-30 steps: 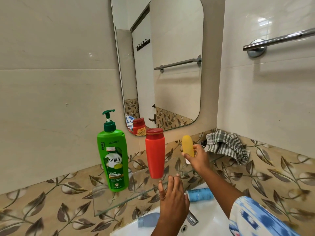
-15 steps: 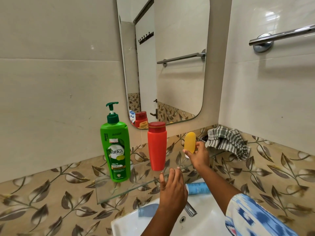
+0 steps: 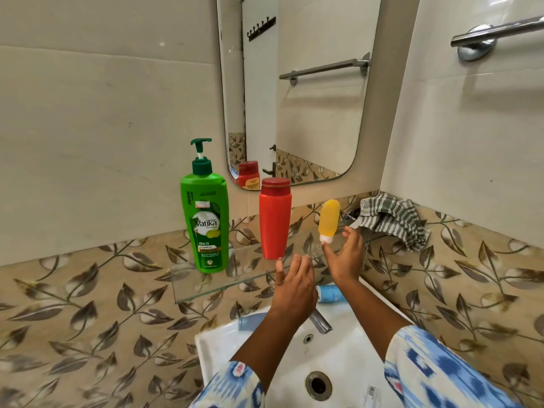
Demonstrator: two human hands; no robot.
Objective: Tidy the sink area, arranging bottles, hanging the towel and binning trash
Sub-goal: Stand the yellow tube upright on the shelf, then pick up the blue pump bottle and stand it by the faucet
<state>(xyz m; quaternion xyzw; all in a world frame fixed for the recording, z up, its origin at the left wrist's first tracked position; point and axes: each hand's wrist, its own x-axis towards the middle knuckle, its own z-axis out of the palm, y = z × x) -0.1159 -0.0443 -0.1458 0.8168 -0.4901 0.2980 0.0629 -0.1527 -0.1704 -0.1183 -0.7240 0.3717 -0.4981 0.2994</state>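
Right hand's (image 3: 346, 256) grip hangs open beside yellow bottle (image 3: 328, 217) on glass shelf (image 3: 206, 285).

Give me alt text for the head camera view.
The right hand is open beside a yellow bottle standing cap-down on a glass shelf, right of a red bottle and green pump bottle; a striped towel sits crumpled nearby.

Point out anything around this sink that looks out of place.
The striped towel lies bunched on the glass shelf's right end while the towel bar above is bare. A blue tube lies on its side on the sink rim.
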